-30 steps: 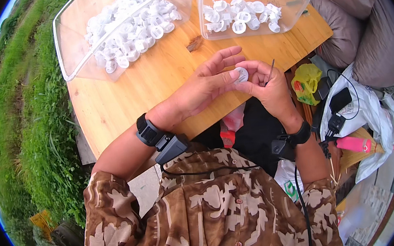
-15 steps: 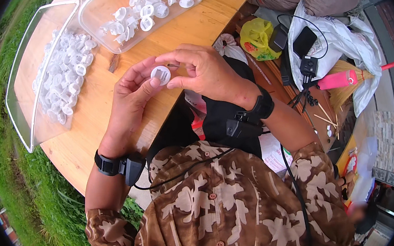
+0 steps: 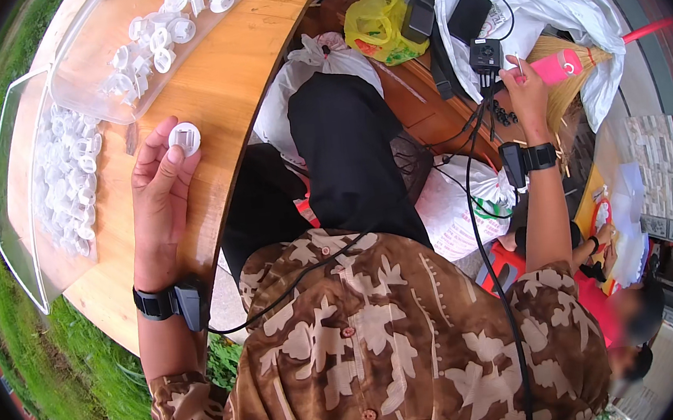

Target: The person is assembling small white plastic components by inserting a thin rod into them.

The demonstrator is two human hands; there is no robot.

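Note:
My left hand (image 3: 158, 183) is closed on a round white plastic part (image 3: 185, 139), pinching it between thumb and fingers above the wooden table (image 3: 218, 99). The part's disc face, with a rectangular slot, is turned up. Off to the right, my right hand (image 3: 527, 100) reaches past the table edge. Its fingertips are pinched together around something small and whitish that I cannot make out, beside a black box-shaped device (image 3: 486, 55) with cables and the pink collar of a broom (image 3: 558, 67). Similar white parts (image 3: 160, 38) lie in a clear plastic tub (image 3: 126, 115).
A second clear container (image 3: 44, 303) at the left holds a heap of white parts (image 3: 67, 181). Right of the table are a yellow plastic bag (image 3: 377, 29), white sacks (image 3: 461, 207) and a black power bank (image 3: 469, 14). Another person's hand (image 3: 604, 235) shows at lower right.
My right hand has left the white part and swung far right to the device and broom. My left hand still holds the part, now farther left and lower in view. The view has shifted right.

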